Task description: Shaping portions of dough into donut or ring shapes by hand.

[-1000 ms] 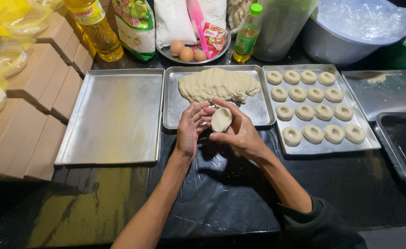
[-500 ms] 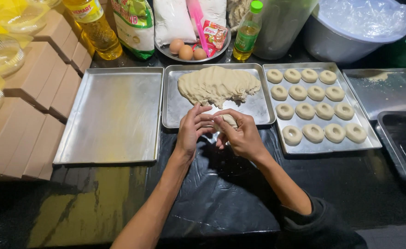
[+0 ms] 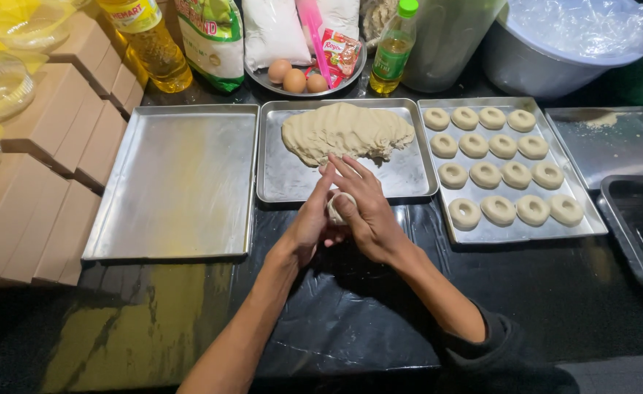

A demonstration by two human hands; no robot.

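A dough piece (image 3: 336, 207) is clamped between the left hand (image 3: 312, 222) and the right hand (image 3: 365, 211), above the black counter (image 3: 350, 314). Just beyond the hands, a dough mass (image 3: 347, 131) is carried on the middle tray (image 3: 285, 175). Dough rings (image 3: 502, 174) are arranged on the right tray (image 3: 584, 219).

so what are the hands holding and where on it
A small piece of dough, pressed between the left hand and right hand; they enclose its sides, leaving only a little showing.
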